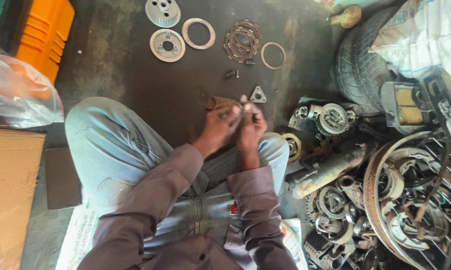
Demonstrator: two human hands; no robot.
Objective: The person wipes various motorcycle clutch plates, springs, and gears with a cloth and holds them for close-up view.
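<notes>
Small metal part (241, 107) held above oily floor (135, 85).

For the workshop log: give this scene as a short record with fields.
Setting: dark oily floor, person seated, blue jeans.
Left hand: holds a brown rag, closed around it.
Right hand: pinches a small metal part, too small to identify.
Ahead: grey toothed metal discs, stack of brown ringed plates, thin metal ring, triangular metal plate.
Right side: black tyre, spoked wheel rim, heap of engine parts.
Left side: orange plastic crate, cardboard box.
</notes>
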